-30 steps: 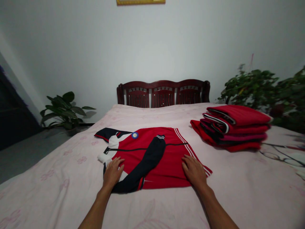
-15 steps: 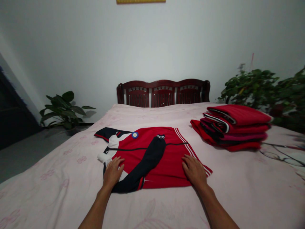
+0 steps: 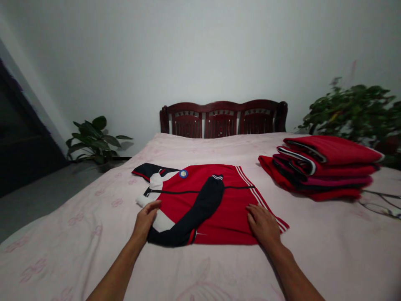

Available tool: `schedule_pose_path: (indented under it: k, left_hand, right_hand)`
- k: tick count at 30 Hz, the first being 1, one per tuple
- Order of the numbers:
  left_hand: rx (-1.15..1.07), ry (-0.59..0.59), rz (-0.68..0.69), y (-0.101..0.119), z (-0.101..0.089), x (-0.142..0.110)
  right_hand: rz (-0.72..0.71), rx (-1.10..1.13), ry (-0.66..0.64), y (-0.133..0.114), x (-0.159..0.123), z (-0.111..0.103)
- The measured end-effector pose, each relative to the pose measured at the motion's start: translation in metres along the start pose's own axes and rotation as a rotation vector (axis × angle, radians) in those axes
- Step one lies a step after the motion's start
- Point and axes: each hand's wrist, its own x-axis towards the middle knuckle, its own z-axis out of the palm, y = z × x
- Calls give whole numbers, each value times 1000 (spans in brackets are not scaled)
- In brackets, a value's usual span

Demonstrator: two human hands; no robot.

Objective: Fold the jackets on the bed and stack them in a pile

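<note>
A red, navy and white sports jacket (image 3: pixel 219 209) lies folded flat on the pink bedsheet (image 3: pixel 203 271), one navy sleeve laid across its front. My left hand (image 3: pixel 145 218) is at the jacket's left edge by the white panel, turned on its side, thumb on top and fingers closed on the cloth. My right hand (image 3: pixel 263 223) lies flat on the jacket's lower right corner near the white stripes, fingers stretched out.
A stack of folded red garments (image 3: pixel 322 167) sits on the bed to the right, with a pair of glasses (image 3: pixel 380 205) beside it. A dark wooden headboard (image 3: pixel 224 119) stands behind. Potted plants stand at the left (image 3: pixel 94 140) and right (image 3: pixel 354 108).
My left hand has turned from lying flat on the jacket to gripping its left edge. The right hand stays flat. The view has shifted slightly left.
</note>
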Motion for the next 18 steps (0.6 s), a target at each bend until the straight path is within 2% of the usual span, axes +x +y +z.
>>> schedule_pose_path:
  k: [2, 4, 7, 9, 14, 18]
  left_hand:
    - [-53, -9, -15, -4, -18, -3]
    - [-51, -84, 32, -7, -37, -8]
    - [135, -297, 213, -10, -62, -16]
    - [318, -388, 340, -10, -73, -19]
    - [565, -408, 536, 1, -78, -18]
    - [555, -431, 536, 16, -75, -22]
  right_hand:
    - [-26, 51, 16, -2, 1, -4]
    - [-43, 110, 5, -6, 1, -9]
    - [-72, 188, -84, -19, -2, -18]
    - [-122, 248, -176, -31, -4, -25]
    - [-224, 370, -364, -63, -8, -45]
    - [-300, 334, -421, -86, -10, -55]
